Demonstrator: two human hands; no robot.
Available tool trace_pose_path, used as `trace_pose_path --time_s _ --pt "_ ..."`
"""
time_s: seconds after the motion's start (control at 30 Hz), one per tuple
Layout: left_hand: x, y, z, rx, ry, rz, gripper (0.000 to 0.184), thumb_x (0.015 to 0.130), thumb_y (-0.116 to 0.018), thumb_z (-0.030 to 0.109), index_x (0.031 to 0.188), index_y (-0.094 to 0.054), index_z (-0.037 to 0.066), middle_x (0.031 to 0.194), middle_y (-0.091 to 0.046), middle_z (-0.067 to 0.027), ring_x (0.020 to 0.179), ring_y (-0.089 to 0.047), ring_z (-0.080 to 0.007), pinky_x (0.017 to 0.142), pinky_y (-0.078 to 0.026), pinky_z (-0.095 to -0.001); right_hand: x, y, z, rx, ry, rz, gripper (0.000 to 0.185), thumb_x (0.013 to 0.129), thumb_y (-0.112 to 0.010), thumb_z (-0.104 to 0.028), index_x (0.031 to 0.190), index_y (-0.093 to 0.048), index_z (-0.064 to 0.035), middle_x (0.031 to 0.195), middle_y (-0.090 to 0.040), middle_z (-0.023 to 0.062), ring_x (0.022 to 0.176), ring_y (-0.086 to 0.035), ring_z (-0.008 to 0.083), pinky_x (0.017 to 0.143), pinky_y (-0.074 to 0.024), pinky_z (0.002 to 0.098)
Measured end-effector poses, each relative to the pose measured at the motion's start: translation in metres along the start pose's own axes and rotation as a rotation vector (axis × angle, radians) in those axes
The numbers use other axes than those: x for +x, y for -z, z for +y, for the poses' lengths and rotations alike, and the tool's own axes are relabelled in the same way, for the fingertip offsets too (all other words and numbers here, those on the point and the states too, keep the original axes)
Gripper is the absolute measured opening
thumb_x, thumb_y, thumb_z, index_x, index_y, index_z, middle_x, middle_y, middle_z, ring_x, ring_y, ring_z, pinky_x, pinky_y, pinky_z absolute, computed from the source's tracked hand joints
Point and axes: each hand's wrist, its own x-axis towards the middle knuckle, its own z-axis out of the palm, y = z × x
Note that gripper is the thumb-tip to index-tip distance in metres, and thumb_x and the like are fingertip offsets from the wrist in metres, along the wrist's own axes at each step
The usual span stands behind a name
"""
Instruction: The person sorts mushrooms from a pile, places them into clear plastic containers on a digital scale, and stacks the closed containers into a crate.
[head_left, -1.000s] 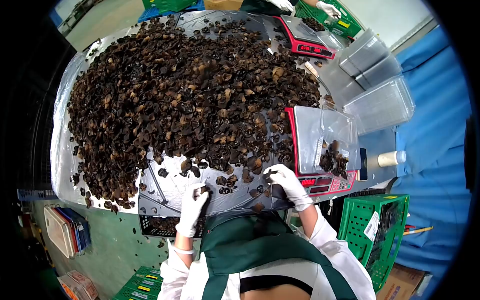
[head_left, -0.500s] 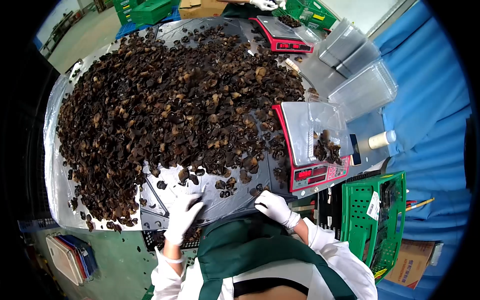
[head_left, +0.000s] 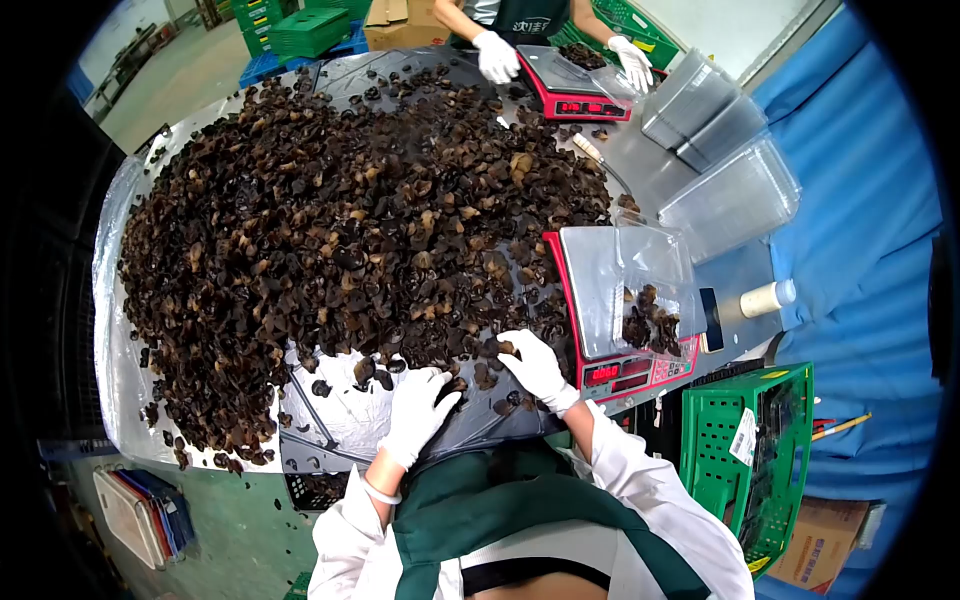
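Note:
A large pile of dark brown fungus pieces (head_left: 360, 220) covers much of the table. My left hand (head_left: 418, 412), white-gloved, is at the pile's near edge with thumb and fingers apart and nothing visible between them. To its right my right hand (head_left: 532, 368), also gloved, touches dark pieces at its fingertips; what it may grip is too small to make out. Right of that hand stands a red scale (head_left: 590, 290) bearing an open clear plastic box (head_left: 665, 270) with some pieces inside.
Across the table a co-worker's gloved hands (head_left: 496, 58) flank a second red scale (head_left: 585, 105). Clear boxes (head_left: 735, 195) are stacked at the right, near a phone (head_left: 711, 320) and a white bottle (head_left: 768, 299). A green crate (head_left: 715, 450) stands below the table's right edge.
My left hand has moved right and forward to the pile's edge. My right hand has gone forward onto loose pieces. The co-worker's hands have moved apart, around the far scale.

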Motion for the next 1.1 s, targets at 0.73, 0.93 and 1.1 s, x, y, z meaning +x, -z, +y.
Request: trace_pose_path --time_s 0.73,0.93,1.1 --pt "0.013 0.044 0.046 -1.019 0.424 -0.083 0.026 0.088 -0.063 0.011 0.112 -0.063 0.003 0.097 -0.065 -0.0002 0.082 -0.054 -0.0047 0.074 -0.044 -0.0189 -0.011 0.015 -0.103 0.532 -0.051 -0.134 0.014 0.086 -0.065 -0.001 0.099 -0.062 0.0002 0.086 -0.061 0.0094 0.074 -0.061 0.0137 0.068 -0.049 0.0257" --pt "-0.037 0.049 -0.006 -0.952 0.642 -0.07 0.021 0.086 -0.065 0.012 0.106 -0.064 0.005 0.093 -0.063 -0.0009 0.078 -0.053 -0.0067 0.072 -0.043 -0.0199 -0.018 0.003 -0.092 0.488 -0.09 -0.298 0.015 0.083 -0.069 -0.011 0.095 -0.065 -0.0028 0.099 -0.066 0.0098 0.087 -0.064 0.019 0.082 -0.049 0.0319" --pt "-0.106 0.138 -0.043 -0.818 0.606 -0.419 0.028 0.083 -0.072 0.016 0.108 -0.067 0.005 0.095 -0.066 -0.003 0.079 -0.06 -0.0126 0.073 -0.049 -0.0269 0.022 0.02 -0.041 0.21 -0.055 0.063 0.023 0.079 -0.071 -0.015 0.1 -0.065 -0.0066 0.088 -0.061 0.0084 0.076 -0.061 0.0196 0.069 -0.0494 0.0293"
